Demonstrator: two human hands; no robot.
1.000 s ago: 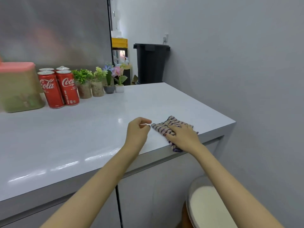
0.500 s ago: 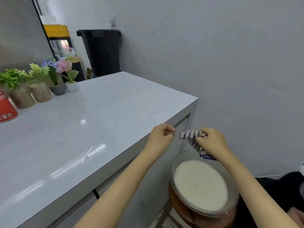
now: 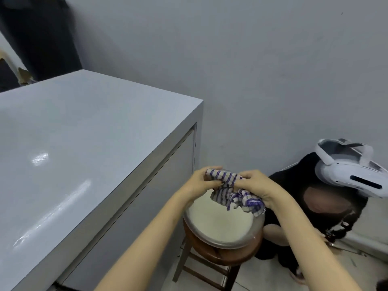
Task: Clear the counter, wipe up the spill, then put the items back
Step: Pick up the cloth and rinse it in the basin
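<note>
Evidently the left hand [image 3: 199,182] and the right hand [image 3: 260,185] are each clenching an end of the striped cloth [image 3: 228,193], fingers curled round it, holding it just above the bowl [image 3: 237,243] of milky liquid that is sitting on the wooden stool [image 3: 210,256] beside the counter [image 3: 84,143]. This is looking like wringing. The hands should be twisting in opposite ways while keeping the hanging corner over the bowl's middle, so drips are landing inside, not on the floor. No brand, label or writing is showing legibly.
</note>
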